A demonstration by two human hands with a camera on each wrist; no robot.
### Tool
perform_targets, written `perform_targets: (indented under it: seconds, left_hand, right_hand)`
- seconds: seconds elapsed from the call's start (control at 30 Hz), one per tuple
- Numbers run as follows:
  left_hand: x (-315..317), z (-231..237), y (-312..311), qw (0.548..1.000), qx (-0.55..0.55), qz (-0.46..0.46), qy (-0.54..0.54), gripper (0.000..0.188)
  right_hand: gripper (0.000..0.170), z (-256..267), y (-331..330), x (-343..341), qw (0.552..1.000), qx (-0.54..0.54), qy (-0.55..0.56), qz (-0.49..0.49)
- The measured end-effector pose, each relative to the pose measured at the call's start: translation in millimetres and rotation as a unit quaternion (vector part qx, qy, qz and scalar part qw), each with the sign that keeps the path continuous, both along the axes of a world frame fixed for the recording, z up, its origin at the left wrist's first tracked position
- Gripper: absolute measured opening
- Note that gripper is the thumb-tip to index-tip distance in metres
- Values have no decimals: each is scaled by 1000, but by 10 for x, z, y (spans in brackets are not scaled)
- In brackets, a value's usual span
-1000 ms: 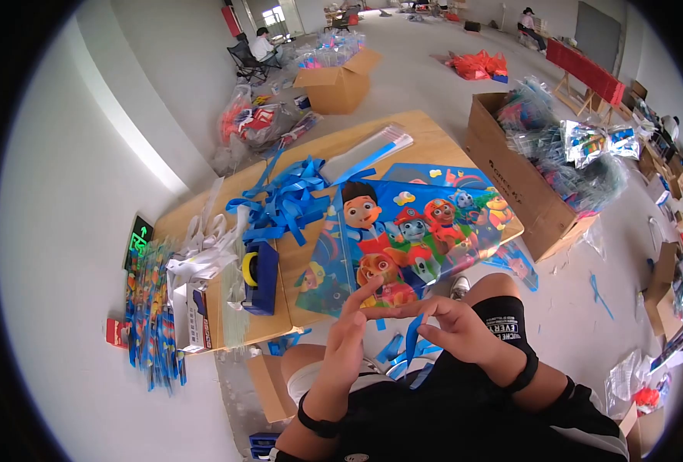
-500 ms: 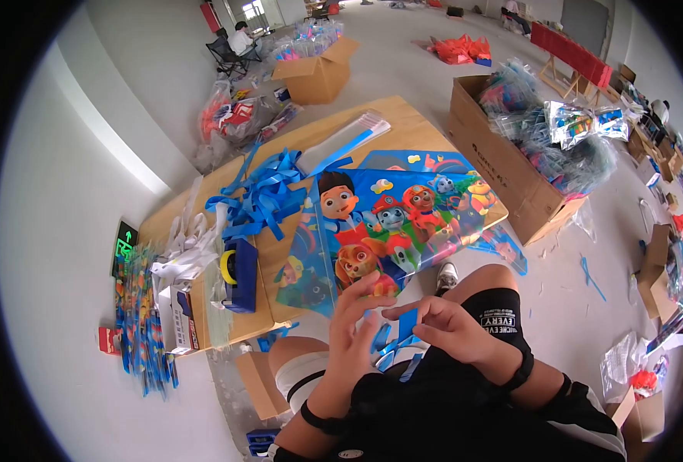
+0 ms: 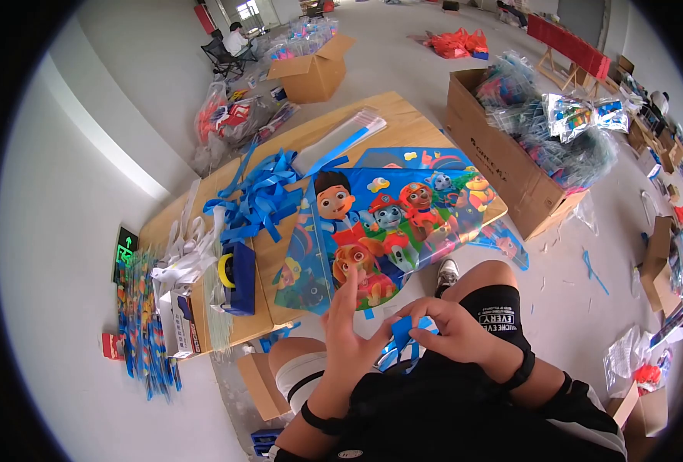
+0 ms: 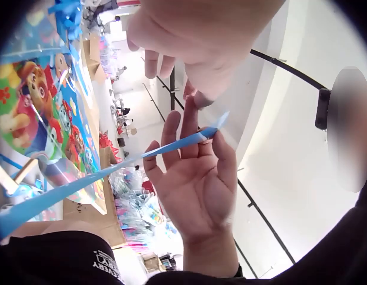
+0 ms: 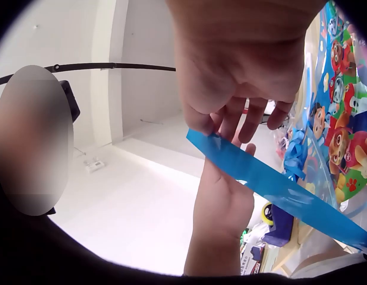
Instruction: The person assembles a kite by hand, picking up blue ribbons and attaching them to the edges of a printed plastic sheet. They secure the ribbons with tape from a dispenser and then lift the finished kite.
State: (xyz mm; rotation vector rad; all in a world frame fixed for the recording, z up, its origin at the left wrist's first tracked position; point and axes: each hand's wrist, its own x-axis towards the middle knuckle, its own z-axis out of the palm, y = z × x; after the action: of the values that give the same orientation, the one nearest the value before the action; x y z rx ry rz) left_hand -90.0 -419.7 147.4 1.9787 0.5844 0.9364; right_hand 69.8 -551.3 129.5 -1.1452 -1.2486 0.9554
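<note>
The strip [image 5: 266, 178] in the right grip [image 3: 453, 333] is blue. Beyond it, a blue sheet [image 3: 391, 219] bears a multicoloured cartoon print.

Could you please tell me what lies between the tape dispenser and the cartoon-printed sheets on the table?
In the head view, only a bare stretch of wooden tabletop separates the tape dispenser from the cartoon-printed sheets.

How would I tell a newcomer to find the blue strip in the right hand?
Start at the wooden table with the cartoon-printed sheet, then look just off the table's near edge. There the right hand pinches the blue strip; it is held up, whereas similar strips lie heaped on the table.
</note>
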Motion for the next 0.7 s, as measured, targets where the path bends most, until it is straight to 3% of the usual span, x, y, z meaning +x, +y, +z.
perform_targets:
  seconds: [0.03,0.1,0.23,0.3,0.37,0.4,0.43,0.5,0.53,0.6,0.63,0.7]
  left_hand:
    - [-14,-25,11,1000,0,0,0,35]
    - [-69,-140,61,981,-173,-81,26,34]
    - [-129,-350,141,961,-247,-127,16,24]
    - [-125,-370,134,930,-328,-127,-104,16]
    - [-113,-300,145,922,-343,-101,-149,14]
    - [-104,-242,156,911,-356,-74,-192,12]
    - [-107,-168,183,911,-356,-75,-192,12]
    - [-134,-49,248,915,-335,-80,-211,26]
    - [-140,-67,257,915,-335,-81,-211,26]
    - [-147,-141,258,946,-265,-150,-109,51]
    - [-145,-167,233,946,-267,-152,-108,51]
    - [-125,-234,158,956,-232,-172,-57,72]
  right_hand:
    - [11,9,-5,-9,1000,-6,6,-9]
    - [12,72,-14,-25,1000,-14,10,-16]
    - [10,114,-10,-44,999,-30,-34,-12]
    - [10,5,20,-35,999,-15,-48,-9]
    - [10,-142,30,-57,997,6,82,14]
    - [10,-203,25,-61,997,6,81,14]
    - [10,-260,13,-61,989,-35,144,11]
    - [10,-309,-4,-61,976,-76,205,6]
    - [11,-321,-12,-61,982,-100,160,-19]
    - [13,-291,-28,-68,984,-126,115,-46]
    - [14,-213,-9,-66,991,-115,54,-50]
    - [16,-159,18,-68,993,-103,-6,-57]
